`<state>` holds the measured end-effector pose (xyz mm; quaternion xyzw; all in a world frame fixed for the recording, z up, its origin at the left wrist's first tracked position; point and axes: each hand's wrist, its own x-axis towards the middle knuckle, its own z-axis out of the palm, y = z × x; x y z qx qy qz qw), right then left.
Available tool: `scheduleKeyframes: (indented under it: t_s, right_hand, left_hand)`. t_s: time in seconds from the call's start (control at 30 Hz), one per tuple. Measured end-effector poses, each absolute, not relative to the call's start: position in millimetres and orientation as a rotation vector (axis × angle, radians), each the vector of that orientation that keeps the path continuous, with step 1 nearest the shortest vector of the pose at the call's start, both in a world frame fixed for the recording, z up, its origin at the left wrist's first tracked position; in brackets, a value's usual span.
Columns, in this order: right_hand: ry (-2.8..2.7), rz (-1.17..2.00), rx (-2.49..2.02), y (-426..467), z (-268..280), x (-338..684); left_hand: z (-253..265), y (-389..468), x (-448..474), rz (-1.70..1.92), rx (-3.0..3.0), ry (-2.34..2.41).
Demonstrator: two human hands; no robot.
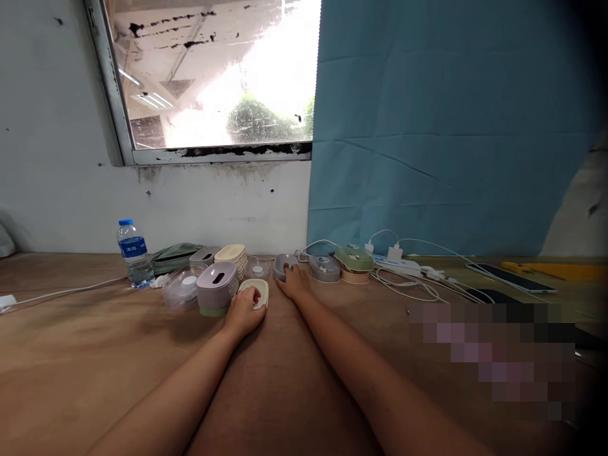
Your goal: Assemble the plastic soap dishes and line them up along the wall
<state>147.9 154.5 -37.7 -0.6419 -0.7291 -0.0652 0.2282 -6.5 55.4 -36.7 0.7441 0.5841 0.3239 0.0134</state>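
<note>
My left hand (246, 310) is closed on the edge of a small cream container (261, 292) that rests on the table. With its fingertips over the rim, my right hand (295, 282) grips a small grey container (281, 266) further back. Left of my left hand stands a lilac lidded stack (216, 283) with a dark slot on top and a green base. A stack of cream containers (232, 256) and a clear lid (258, 269) lie behind it. Beside my right hand sits a grey lidded box (324, 269).
A water bottle (135, 256), clear round lids (179, 286) and a green pouch (175, 256) stand left. A green-lidded box (354, 258), white cables (408, 286), a power strip (398, 265) and a phone (510, 278) lie right. The wall (213, 209) bounds the table behind.
</note>
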Motion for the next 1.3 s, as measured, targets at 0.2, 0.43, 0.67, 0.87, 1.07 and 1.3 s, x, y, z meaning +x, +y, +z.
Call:
scheduleKeyframes:
  t_s: [0.2, 0.43, 0.67, 0.87, 1.07, 1.3]
  right_hand:
    - [-2.027, -0.236, -1.690, 158.1, -39.2, 154.7]
    - [-2.130, -0.201, -1.518, 153.9, -42.7, 172.9]
    - [-2.158, -0.228, -1.404, 142.8, -32.7, 212.7]
    - [-1.899, -0.216, -1.602, 147.9, -37.4, 264.2]
    - [-1.875, -0.182, -1.573, 152.7, -45.1, 273.9]
    - [-1.763, -0.121, -1.485, 144.4, -42.5, 268.0]
  left_hand:
    - [-33.8, 52.3, -5.4, 0.984, 2.315, 1.845]
    - [-32.9, 52.4, -5.1, 0.969, 2.293, 1.857]
    - [-33.4, 53.2, -5.8, 0.958, 2.298, 1.857]
    - [-32.1, 51.5, -5.7, 0.959, 2.301, 1.847]
    - [-31.4, 50.2, -5.1, 0.958, 2.286, 1.861]
    - [-34.5, 51.7, -6.5, 0.987, 2.301, 1.839]
